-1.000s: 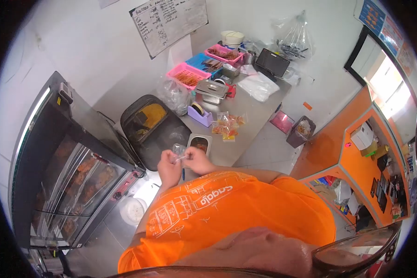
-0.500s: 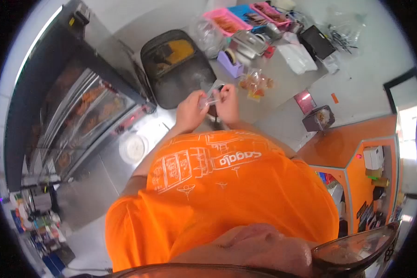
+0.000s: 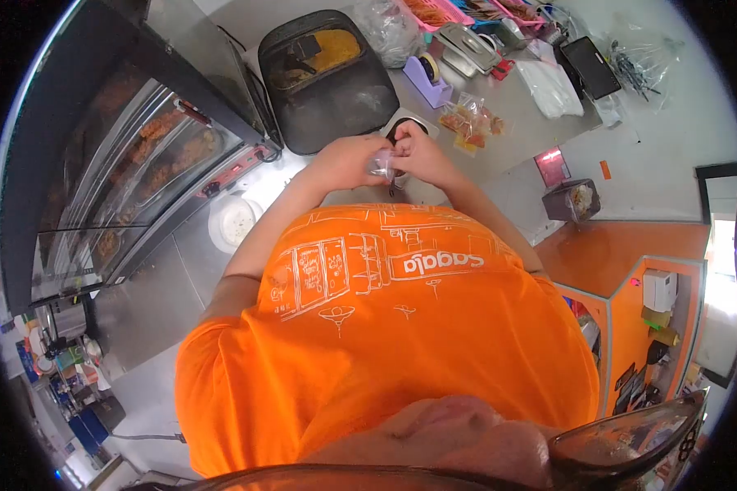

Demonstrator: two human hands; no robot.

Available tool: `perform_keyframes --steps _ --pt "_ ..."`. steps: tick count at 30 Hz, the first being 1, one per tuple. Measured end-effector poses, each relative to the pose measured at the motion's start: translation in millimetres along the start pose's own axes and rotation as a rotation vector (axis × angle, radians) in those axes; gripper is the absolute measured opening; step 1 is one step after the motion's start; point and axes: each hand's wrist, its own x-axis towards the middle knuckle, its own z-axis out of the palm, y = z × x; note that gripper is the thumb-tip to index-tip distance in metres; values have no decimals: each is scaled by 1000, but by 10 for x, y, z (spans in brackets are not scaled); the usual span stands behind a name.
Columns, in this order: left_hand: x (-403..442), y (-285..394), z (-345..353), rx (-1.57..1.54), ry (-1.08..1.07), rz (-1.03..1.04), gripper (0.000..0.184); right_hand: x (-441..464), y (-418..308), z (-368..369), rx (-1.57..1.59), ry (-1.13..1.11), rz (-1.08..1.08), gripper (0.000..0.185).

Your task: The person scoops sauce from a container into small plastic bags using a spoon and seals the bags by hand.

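Close together in front of my orange shirt, my left hand point(image 3: 350, 161) and my right hand point(image 3: 424, 155) meet at a small clear plastic bag point(image 3: 381, 164). My left hand is closed around the bag. The curled fingers of my right hand pinch at its right side; their tips are partly hidden. Just beyond the hands is a black, rounded object point(image 3: 408, 128) on a light plate, mostly covered by my right hand. To its right lie small clear packets with reddish-orange contents point(image 3: 471, 121) on the metal counter point(image 3: 512, 151).
A black bin-like container point(image 3: 336, 102) with yellow contents stands ahead. Purple tape dispenser point(image 3: 427, 82), metal container point(image 3: 467, 49) and white plastic bags point(image 3: 549, 88) sit on the counter. At left stands a glass display case point(image 3: 164, 147) with fried food; a white bowl point(image 3: 233, 222) is beside it.
Both hands have come closer to my body relative to the counter. My left hand has turned and wrapped more around the plastic bag, which was stretched between the fingers before.
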Motion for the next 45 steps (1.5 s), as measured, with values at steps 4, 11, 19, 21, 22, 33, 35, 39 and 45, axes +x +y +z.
perform_keyframes --steps 4,11,19,21,22,33,35,39,45 --pt "-225 -407 8 -195 18 -56 50 -137 127 -258 -303 -79 -43 42" --pt "-504 -645 209 -457 -136 -364 40 -337 524 -29 -960 -73 -222 30" --pt "-583 -846 468 -466 -114 -382 35 -254 313 -349 -671 166 -227 19" --pt "-605 -853 447 -442 -117 -403 36 -363 141 -339 -619 137 -106 18" --pt "-614 -850 438 -430 -117 -413 36 -402 95 -331 -599 152 -126 17" --pt "-661 -789 421 -457 -168 -454 40 -457 -72 -86 -632 62 -431 10" --pt "-676 -751 383 -442 -182 -476 42 -532 -122 -72 -597 48 -354 10" --pt "-727 -689 329 -451 -184 -513 43 -576 0 -213 -673 108 -320 11" --pt "-682 -636 330 -527 -189 -505 38 -488 97 -124 -561 209 -236 14"
